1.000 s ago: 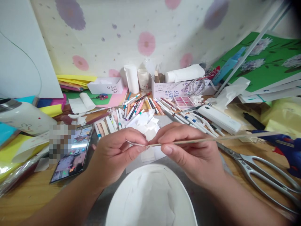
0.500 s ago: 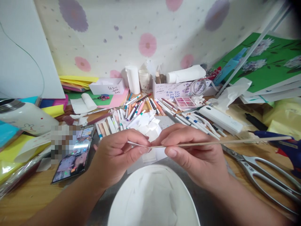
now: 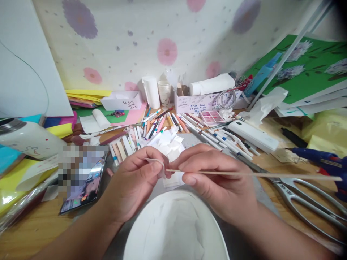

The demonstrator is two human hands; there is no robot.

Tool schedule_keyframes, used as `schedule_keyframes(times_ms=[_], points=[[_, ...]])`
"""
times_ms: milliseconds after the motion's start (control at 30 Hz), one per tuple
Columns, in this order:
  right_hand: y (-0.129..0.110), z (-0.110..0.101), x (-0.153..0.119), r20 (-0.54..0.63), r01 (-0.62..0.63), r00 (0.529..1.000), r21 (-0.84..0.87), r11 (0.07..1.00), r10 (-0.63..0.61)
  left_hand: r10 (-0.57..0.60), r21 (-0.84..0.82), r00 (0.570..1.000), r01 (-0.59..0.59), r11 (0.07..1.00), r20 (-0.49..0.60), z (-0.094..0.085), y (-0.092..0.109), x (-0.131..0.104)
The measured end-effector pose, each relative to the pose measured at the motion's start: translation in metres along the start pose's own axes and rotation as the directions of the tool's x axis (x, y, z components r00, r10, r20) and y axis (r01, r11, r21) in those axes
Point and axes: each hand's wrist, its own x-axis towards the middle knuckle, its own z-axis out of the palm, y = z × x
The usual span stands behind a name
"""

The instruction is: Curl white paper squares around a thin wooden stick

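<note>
My left hand (image 3: 138, 180) pinches a small piece of thin white paper (image 3: 159, 166), which curls up over the thumb and fingertips. My right hand (image 3: 217, 177) is closed on a long thin wooden stick (image 3: 284, 176) between thumb and fingers. The stick's left tip meets or nearly meets the paper at my left fingertips; its other end reaches out to the right, above the scissors (image 3: 295, 198). Below both hands stands a round white tub (image 3: 176, 224) with pale, crumpled-looking material inside. Crumpled white paper (image 3: 168, 142) lies just behind my hands.
Many markers (image 3: 162, 122) are spread across the table's middle. A phone (image 3: 89, 184) and a white bottle (image 3: 29, 139) are at left. A blue glue gun (image 3: 320, 159) and a white oblong device (image 3: 252, 135) lie at right. Paper cups (image 3: 164, 92) stand by the wall.
The paper now stands up and curls over my left fingertips, where before it lay flat. The stick has shifted slightly left and its right end has dipped. The view has moved slightly.
</note>
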Motion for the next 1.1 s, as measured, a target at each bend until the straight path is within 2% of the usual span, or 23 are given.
schedule_keyframes(times_ms=[267,467,1100], points=[[-0.0037,0.0015,-0.0003,0.026,0.050,0.999,-0.115,0.992,-0.047,-0.093,-0.159,0.994,0.102,0.982,0.060,0.0013,-0.0017,-0.0031],[-0.0056,0.0027,0.0007,0.021,0.063,0.998,-0.115,0.991,-0.061,-0.138,-0.186,0.987,0.151,0.971,0.082,0.0015,-0.0027,-0.0044],[-0.0052,0.0018,-0.0001,0.035,0.058,0.998,-0.157,0.986,-0.053,-0.105,-0.204,0.985,0.131,0.970,0.134,0.0009,-0.0036,-0.0048]])
